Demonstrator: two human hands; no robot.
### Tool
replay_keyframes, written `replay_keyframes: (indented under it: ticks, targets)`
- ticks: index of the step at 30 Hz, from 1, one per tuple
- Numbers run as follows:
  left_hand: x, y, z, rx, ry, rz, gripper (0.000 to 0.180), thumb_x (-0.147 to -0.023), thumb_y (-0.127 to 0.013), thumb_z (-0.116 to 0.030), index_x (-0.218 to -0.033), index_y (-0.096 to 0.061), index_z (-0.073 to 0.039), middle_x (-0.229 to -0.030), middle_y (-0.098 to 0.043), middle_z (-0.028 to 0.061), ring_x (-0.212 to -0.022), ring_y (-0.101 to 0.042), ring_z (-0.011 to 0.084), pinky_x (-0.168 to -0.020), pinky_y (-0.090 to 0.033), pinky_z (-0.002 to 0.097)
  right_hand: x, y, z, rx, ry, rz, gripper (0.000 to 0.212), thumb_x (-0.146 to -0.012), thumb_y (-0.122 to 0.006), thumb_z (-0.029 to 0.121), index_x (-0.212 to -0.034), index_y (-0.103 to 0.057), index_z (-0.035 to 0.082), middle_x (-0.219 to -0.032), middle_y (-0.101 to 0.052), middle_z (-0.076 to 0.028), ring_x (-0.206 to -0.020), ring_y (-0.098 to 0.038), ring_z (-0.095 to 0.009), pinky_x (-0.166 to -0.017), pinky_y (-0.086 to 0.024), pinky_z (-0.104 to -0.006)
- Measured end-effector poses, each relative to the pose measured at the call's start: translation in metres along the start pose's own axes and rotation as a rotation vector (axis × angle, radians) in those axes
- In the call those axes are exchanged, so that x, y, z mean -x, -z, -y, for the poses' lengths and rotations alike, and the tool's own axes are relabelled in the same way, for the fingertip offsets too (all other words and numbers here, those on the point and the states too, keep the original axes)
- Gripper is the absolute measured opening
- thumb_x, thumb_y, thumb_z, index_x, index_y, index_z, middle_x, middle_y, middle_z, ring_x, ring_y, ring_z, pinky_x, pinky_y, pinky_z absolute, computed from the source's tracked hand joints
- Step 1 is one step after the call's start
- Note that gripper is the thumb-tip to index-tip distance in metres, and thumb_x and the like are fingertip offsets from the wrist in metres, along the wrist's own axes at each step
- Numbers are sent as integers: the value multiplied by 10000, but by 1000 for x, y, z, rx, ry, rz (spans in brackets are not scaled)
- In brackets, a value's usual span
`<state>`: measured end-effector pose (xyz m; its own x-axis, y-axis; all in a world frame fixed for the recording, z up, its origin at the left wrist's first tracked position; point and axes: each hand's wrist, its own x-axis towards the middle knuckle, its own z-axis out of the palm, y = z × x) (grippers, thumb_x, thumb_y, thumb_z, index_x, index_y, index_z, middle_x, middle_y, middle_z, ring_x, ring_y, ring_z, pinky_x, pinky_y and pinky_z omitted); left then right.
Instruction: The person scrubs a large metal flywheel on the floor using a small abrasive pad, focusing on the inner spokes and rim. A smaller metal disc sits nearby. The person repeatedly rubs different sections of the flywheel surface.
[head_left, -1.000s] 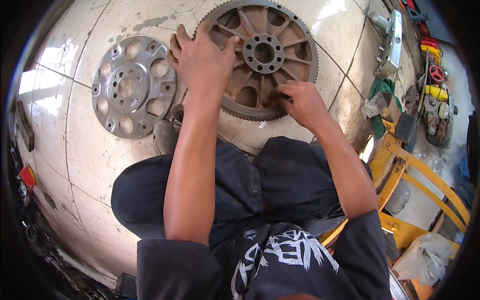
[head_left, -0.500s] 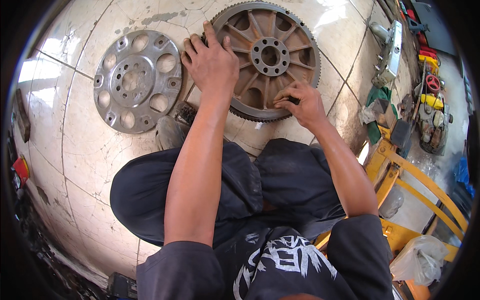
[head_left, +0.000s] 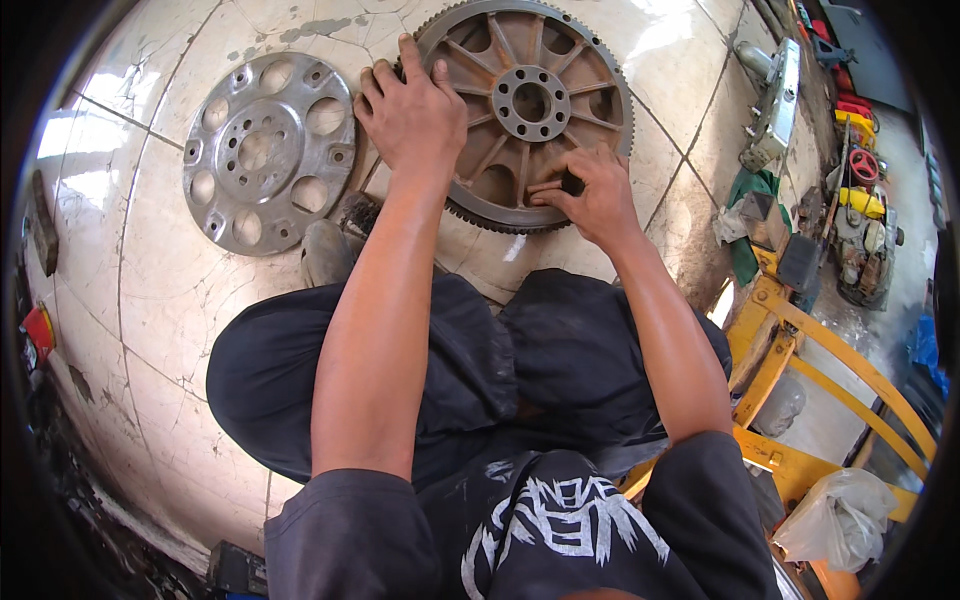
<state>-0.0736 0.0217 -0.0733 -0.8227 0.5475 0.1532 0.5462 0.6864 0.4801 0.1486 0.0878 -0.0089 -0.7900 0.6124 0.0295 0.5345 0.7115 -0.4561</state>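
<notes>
A rusty brown flywheel (head_left: 582,62) with a toothed rim, radial ribs and a bolt-holed hub lies flat on the floor before me. My left hand (head_left: 415,115) rests on its left rim, palm down, fingers spread and nothing grasped. Over the wheel's lower right part is my right hand (head_left: 598,198), its fingers bent and thumb drawn toward them in a pinch at the ribbed face. Whatever is between those fingertips, if anything, is too small to make out. Left of the flywheel lies a flat, round grey metal plate (head_left: 288,190) with large holes, apart from both hands.
Near the plate, a shoe (head_left: 325,255) shows beside my left knee. To the right stand a yellow metal frame (head_left: 795,460), a clear plastic bag (head_left: 838,520), a silvery metal part (head_left: 772,110) and a yellow-and-red machine (head_left: 865,215). Dark clutter lines the left edge.
The whole view has shifted slightly, so floor parts sit a little higher and further left. My right fingers have moved slightly over the flywheel; my left hand stays on its rim.
</notes>
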Motion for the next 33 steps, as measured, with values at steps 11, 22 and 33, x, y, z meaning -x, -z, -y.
replay_keyframes:
  ticks: [11, 22, 33]
  targets:
    - [0, 5, 0, 27, 31, 27, 595, -1101, -456, -458, -1602, -459, -137, -1509, -538, 247, -1471, -433, 431, -1212, -317, 581, 9, -3, 10, 2, -130, 12, 162, -780, -889, 272, -934, -860, 232, -911, -730, -5, -995, -653, -237, -991, -340, -437]
    - [-2, 6, -3, 34, 43, 36, 609, -1084, -488, -479, -1590, -474, -141, -1510, -539, 240, -1475, -426, 423, -1218, -319, 572, 2, -12, 4, 21, -273, -72, 161, -796, -875, 351, -943, -872, 285, -909, -697, 2, -999, -642, -232, -986, -316, -456]
    - [-1, 6, -2, 48, 48, 33, 624, -1071, -508, -495, -1580, -487, -133, -1513, -537, 244, -1479, -424, 425, -1220, -318, 573, 12, -6, 12, 59, -190, 31, 170, -812, -866, 394, -915, -862, 258, -921, -727, -13, -958, -668, -237, -964, -317, -464]
